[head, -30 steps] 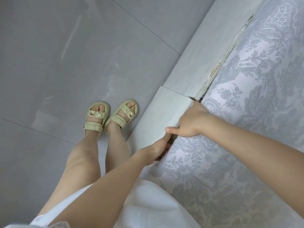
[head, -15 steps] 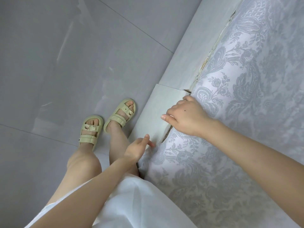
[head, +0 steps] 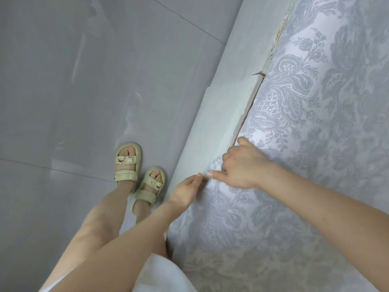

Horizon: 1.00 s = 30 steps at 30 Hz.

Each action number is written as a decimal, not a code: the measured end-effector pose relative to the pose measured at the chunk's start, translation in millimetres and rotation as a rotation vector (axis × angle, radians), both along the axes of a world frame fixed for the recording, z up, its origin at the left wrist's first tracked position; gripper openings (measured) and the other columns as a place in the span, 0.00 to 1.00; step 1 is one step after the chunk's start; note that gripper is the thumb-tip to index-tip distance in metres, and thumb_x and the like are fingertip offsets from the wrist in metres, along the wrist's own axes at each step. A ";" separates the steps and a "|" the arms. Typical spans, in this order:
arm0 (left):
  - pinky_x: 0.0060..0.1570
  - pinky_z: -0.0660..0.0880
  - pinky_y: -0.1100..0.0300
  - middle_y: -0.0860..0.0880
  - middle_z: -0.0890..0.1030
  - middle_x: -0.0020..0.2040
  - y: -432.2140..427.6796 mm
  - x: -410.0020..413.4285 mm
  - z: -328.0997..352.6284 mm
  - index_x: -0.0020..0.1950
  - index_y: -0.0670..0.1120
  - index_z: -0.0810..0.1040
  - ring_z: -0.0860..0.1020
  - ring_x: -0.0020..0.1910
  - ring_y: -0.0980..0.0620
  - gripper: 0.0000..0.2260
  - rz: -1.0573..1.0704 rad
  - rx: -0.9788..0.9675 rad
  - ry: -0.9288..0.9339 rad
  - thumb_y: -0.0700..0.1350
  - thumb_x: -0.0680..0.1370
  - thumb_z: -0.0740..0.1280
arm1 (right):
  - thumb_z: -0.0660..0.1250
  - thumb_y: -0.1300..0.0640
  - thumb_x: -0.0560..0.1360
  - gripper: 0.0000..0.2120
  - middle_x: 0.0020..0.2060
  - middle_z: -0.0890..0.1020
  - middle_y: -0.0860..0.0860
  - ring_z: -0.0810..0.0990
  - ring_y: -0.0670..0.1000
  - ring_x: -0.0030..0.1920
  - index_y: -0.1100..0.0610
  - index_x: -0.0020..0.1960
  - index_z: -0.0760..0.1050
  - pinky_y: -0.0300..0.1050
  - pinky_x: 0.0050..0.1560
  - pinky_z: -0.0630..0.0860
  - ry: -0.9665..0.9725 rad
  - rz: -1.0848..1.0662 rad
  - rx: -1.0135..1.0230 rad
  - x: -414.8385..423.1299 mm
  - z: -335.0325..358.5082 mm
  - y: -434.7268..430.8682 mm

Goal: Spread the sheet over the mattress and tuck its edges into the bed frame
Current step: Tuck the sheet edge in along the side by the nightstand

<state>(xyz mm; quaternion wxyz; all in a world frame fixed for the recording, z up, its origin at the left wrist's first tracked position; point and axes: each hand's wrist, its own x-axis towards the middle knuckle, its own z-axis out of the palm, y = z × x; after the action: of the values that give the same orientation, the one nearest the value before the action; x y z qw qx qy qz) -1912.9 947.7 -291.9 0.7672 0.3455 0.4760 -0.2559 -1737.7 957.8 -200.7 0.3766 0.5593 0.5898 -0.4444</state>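
Sheet [head: 315, 144] lies spread from 12 to 5 o'clock, with one loose edge at centre. Two hands work it: the left hand [head: 186, 191] pinches that edge taut, and the right hand [head: 242, 165] curls its fingers over it (likely to push it down) beside the one bed frame [head: 210, 127].

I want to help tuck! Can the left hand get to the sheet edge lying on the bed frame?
Probably yes: the left hand is right at the sheet edge, nothing between them; the right hand sits beside, not blocking.
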 end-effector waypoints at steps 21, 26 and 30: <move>0.59 0.70 0.62 0.48 0.79 0.61 -13.2 -15.9 4.8 0.61 0.46 0.77 0.76 0.62 0.51 0.33 -0.025 -0.330 -0.046 0.65 0.79 0.42 | 0.37 0.23 0.68 0.43 0.65 0.76 0.48 0.72 0.51 0.66 0.46 0.62 0.76 0.44 0.57 0.63 -0.246 -0.039 -0.485 -24.7 -56.9 8.7; 0.55 0.74 0.61 0.48 0.83 0.48 -12.3 -9.1 14.3 0.49 0.46 0.81 0.80 0.48 0.51 0.28 0.128 -0.223 -0.047 0.62 0.80 0.46 | 0.35 0.29 0.73 0.41 0.58 0.80 0.50 0.73 0.55 0.63 0.53 0.64 0.74 0.50 0.59 0.62 -0.261 -0.123 -0.221 -11.3 -31.0 24.5; 0.53 0.71 0.61 0.51 0.82 0.46 -34.2 6.7 14.9 0.46 0.48 0.80 0.79 0.47 0.54 0.29 0.135 -0.342 -0.004 0.64 0.79 0.46 | 0.32 0.32 0.74 0.42 0.65 0.75 0.57 0.63 0.57 0.72 0.52 0.64 0.75 0.63 0.72 0.39 -0.534 0.199 -0.057 45.7 -12.9 48.5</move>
<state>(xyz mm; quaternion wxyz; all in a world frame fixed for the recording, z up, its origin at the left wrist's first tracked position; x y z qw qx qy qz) -1906.2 913.5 -277.0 0.8310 0.1778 0.4461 -0.2806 -1692.0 1006.3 -213.6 0.5760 0.5852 0.5089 -0.2585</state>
